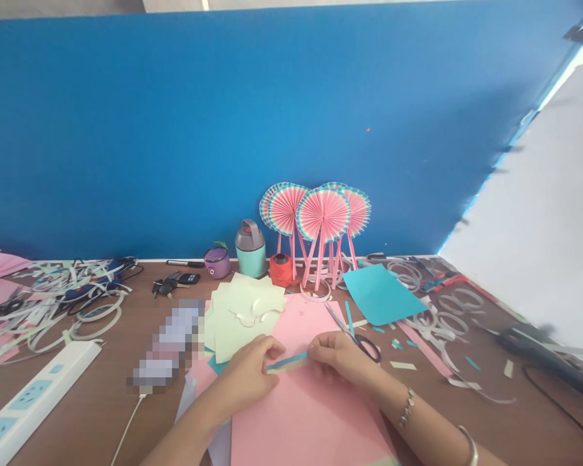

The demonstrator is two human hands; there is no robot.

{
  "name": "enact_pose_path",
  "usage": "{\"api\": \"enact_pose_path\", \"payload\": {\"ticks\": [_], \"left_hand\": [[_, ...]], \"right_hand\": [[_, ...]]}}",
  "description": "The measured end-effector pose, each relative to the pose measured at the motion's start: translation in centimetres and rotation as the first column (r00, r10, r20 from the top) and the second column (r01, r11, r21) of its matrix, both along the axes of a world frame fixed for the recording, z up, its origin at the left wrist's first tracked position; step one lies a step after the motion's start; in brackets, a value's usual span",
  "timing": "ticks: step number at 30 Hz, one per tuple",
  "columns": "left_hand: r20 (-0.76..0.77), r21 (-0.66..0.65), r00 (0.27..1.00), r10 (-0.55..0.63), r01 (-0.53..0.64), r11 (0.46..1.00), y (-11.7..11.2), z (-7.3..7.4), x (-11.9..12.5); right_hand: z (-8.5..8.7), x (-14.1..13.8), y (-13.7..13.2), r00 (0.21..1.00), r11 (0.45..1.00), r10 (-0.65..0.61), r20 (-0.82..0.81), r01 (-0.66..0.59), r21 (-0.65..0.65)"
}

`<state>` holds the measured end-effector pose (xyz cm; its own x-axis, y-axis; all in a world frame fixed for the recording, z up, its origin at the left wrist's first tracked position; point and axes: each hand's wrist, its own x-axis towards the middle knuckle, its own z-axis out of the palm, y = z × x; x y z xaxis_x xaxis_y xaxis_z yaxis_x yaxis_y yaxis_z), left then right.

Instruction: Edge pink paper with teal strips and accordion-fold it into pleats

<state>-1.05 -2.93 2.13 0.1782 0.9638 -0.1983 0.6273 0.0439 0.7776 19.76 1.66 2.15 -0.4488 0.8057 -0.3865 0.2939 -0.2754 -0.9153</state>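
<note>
Blue wall (272, 116) fills the far side, with a brown table (78, 388) running along under it. Big pink sheet (296, 421) sits in the middle, near me, and looks uncut so far. Teal card (381, 294) lies far right of it, pale green paper (238, 317) far left, with some curled bits on top. Along the far edge there are pleated fans (323, 217) on pink sticks, looks like four but they overlap, and those seem finished. Loose paper offcuts (63, 304) are heaped on the left, more on the right, so plenty of cutting looks done, though the strip work in hand isn't.

Both hands are close together over the pink sheet, narrow pinch, holding a teal strip (286, 362) with a paler layer along it, left hand (240, 375) on one end and right hand (337, 359) on the other. Fingers hide both ends, so I can't tell how long it is or if it's glued. Scissors (357, 340) lie just past the right hand. There's a dark tool (539, 356) cut off at far right, can't tell what it is, and one blurred object (168, 343) left of the sheet.
</note>
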Motion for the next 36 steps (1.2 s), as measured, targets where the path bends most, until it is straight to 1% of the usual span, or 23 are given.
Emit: {"api": "enact_pose_path", "payload": {"ticks": [9, 15, 19, 26, 36], "left_hand": [[-0.01, -0.014, 1.0, -0.001, 0.001, 1.0, 0.0, 0.36, 0.08], [-0.01, -0.011, 1.0, -0.013, 0.013, 1.0, -0.02, -0.02, 0.0], [-0.013, -0.003, 1.0, -0.019, 0.019, 1.0, 0.03, -0.2, -0.04], [-0.029, -0.001, 1.0, -0.012, 0.012, 1.0, 0.05, -0.08, -0.02], [-0.005, -0.005, 1.0, -0.014, 0.014, 1.0, 0.09, -0.11, -0.05]], "right_hand": [[-0.39, -0.05, 0.23, 1.0, 1.0, -0.013, 0.009, 0.013, -0.004], [-0.46, -0.17, 0.11, 0.999, 0.999, -0.035, 0.032, 0.036, -0.02], [-0.51, -0.18, 0.15, 0.999, 0.999, -0.025, 0.042, 0.026, -0.019], [-0.87, -0.12, 0.31, 0.999, 1.0, -0.022, 0.048, 0.022, 0.001], [-0.51, -0.03, 0.21, 0.999, 1.0, 0.003, 0.037, -0.002, -0.022]]}}
